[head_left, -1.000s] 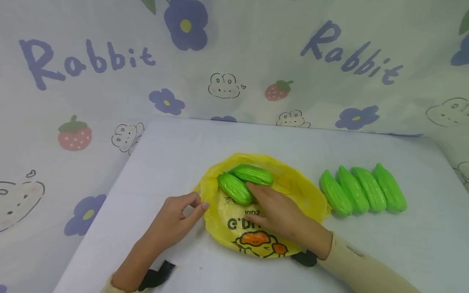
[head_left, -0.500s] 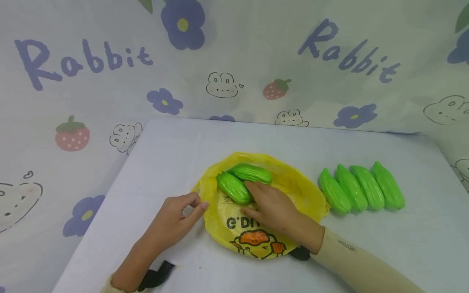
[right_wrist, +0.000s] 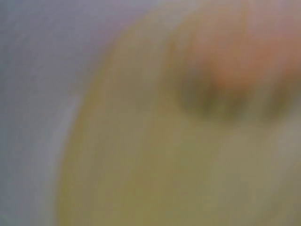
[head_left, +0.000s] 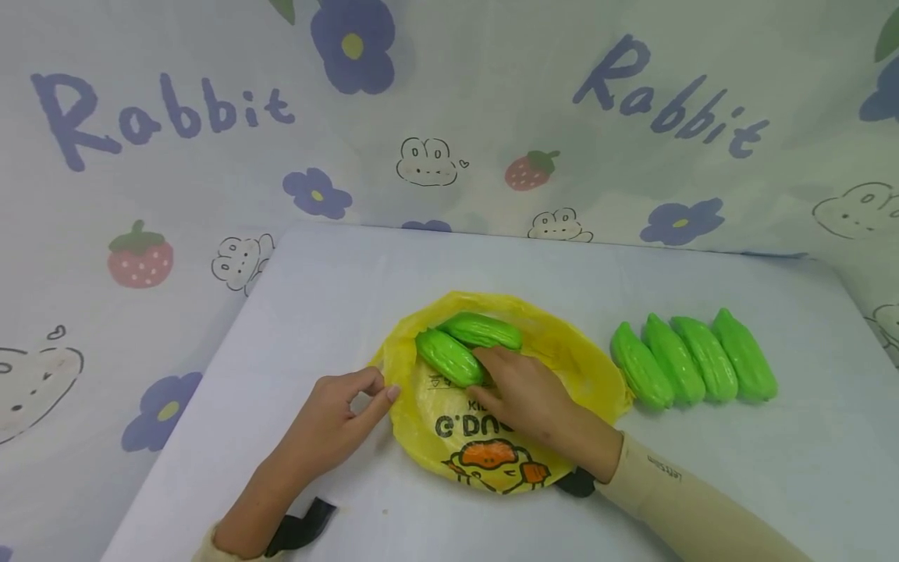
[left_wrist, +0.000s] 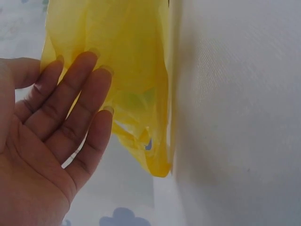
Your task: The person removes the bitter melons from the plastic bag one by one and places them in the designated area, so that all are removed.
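A yellow plastic bag (head_left: 590, 371) with a printed duck lies spread with its mouth wide. Two bright green, ridged toy bitter gourds rest inside: a front one (head_left: 445, 355) and a rear one (head_left: 485, 329). My left hand (head_left: 337, 425) pinches the bag's left rim between thumb and forefinger; in the left wrist view the other fingers lie along the outside of the yellow plastic (left_wrist: 127, 56). Reaching into the bag, my right hand (head_left: 530, 398) has its thumb and fingers around the right end of the front gourd. The right wrist view is a blur of yellow and orange.
To the right of the bag, several more green gourds (head_left: 695, 363) lie side by side in a row. The white table (head_left: 337, 289) meets a cloth backdrop (head_left: 477, 101) printed with rabbits, flowers and strawberries. Black straps (head_left: 302, 527) show by the wrists.
The right hand's thumb has closed up to the front gourd, whose near end has shifted slightly up and back. The left hand keeps its place on the rim.
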The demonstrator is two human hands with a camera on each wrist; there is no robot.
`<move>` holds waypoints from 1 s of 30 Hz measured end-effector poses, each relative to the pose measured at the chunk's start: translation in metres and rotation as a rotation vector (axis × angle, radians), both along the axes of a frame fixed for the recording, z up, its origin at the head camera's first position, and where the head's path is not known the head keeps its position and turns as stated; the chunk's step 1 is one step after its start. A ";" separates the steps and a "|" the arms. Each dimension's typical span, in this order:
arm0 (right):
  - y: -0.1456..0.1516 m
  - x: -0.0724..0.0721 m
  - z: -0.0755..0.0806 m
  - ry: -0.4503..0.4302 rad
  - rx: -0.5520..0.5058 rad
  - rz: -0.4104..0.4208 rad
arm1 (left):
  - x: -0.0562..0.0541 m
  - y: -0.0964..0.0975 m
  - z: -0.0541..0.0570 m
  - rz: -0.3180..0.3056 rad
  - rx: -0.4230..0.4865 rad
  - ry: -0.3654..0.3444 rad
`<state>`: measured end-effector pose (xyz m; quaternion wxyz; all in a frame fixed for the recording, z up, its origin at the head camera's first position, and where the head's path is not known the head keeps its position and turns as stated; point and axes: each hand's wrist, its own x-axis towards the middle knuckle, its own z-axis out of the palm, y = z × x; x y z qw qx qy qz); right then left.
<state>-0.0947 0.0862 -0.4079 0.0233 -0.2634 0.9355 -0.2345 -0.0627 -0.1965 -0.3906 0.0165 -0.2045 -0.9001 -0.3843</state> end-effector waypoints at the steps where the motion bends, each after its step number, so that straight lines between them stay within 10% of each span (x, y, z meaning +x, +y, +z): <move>1: 0.000 0.000 0.000 0.000 -0.001 0.000 | 0.000 0.000 0.000 0.000 -0.001 0.000; 30: 0.009 0.006 0.007 -0.088 -0.030 0.038 | 0.000 -0.001 0.001 0.020 -0.007 -0.022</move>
